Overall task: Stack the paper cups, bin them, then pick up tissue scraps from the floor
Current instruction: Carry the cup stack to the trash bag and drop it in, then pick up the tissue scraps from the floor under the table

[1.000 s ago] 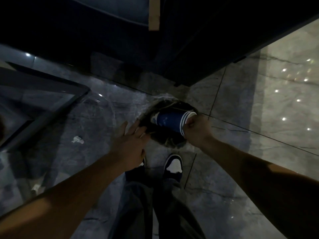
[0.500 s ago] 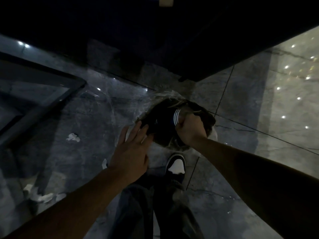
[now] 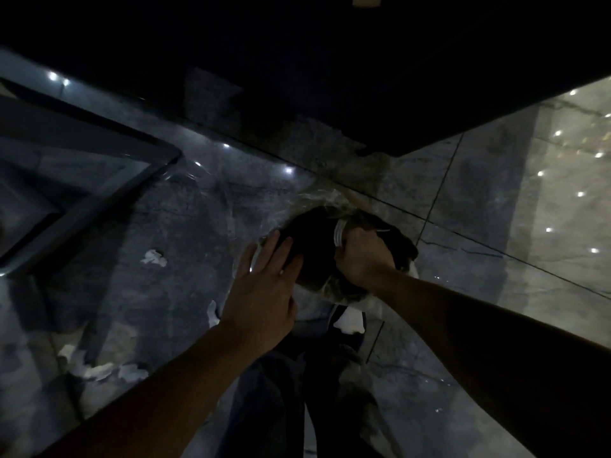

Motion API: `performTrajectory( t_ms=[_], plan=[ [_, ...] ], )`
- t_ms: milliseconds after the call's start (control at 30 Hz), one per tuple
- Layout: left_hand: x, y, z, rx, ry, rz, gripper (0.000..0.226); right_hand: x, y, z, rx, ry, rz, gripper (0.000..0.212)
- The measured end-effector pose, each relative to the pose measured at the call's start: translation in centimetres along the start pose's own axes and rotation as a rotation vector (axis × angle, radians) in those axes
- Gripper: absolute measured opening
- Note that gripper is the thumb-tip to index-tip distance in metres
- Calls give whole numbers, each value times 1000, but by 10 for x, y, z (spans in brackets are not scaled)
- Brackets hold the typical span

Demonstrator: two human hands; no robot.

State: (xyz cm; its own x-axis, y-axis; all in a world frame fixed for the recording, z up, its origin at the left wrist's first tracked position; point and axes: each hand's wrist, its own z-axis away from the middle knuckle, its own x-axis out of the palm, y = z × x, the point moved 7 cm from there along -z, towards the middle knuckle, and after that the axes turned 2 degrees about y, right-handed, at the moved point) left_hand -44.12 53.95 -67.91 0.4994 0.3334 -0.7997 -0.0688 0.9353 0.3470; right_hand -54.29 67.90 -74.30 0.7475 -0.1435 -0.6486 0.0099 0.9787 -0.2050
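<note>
Two hands: both of yours at the bin (image 3: 401, 249), straight ahead of your feet.
Right hand (image 3: 362, 256): fist closed on the cups (image 3: 339, 233), pushing them into the bin mouth.
Left hand (image 3: 264, 285): fingers spread and flat, holding nothing, resting on the bin's near-left rim, likely steadying the liner.
Cups: only the white-striped rim shows; count not readable, the rest is down in the dark bin. Long axis looks tilted, rim toward you, base down and left.
Key relation: cups sit just ahead of your right fist, inside the opening; right hand is the nearer one, so letting go should drop them in.
Scraps (image 3: 153, 258): about four spots on the floor, all to your left — one mid-left, one by your left wrist, a cluster lower left. Left hand is nearer for those.
Shoe (image 3: 348, 325): one visible, just below the bin.
</note>
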Motion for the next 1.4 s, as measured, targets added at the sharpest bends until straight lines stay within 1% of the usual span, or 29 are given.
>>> performTrajectory(
  t_ms=[100,167,267,400,567,700,800,933,1067,1133,1233,1333,1400],
  plan=[
    [1,-1,4,25,-5,19,71,-4,10,4,77,21,-27,37],
    [2,-2,7,29,-20,29,71,-9,14,8,108,36,-29,42],
    [-1,-4,11,14,-19,61,70,-13,16,14,119,9,13,39],
    [-15,-5,22,-18,31,95,65,-22,16,25,94,-16,60,34],
    [-16,-11,36,-109,4,116,62,-37,4,45,30,39,132,27],
    [-28,-16,53,-201,71,171,56,-45,-7,62,-11,75,202,29],
    [-35,-21,69,-303,120,189,47,-51,-22,77,-88,121,295,27],
    [-38,-22,97,-405,187,226,41,-46,-49,95,-244,16,340,23],
    [-35,-25,134,-544,252,298,32,-41,-76,118,-409,1,406,25],
    [-28,-25,158,-616,278,334,29,-35,-88,131,-480,-17,452,25],
    [-23,-26,198,-726,390,418,25,-21,-101,145,-560,-48,511,23],
    [0,-29,235,-812,379,432,16,0,-109,155,-630,-56,517,22],
    [20,-32,259,-909,394,499,11,17,-112,163,-676,-67,493,24]
  ],
)
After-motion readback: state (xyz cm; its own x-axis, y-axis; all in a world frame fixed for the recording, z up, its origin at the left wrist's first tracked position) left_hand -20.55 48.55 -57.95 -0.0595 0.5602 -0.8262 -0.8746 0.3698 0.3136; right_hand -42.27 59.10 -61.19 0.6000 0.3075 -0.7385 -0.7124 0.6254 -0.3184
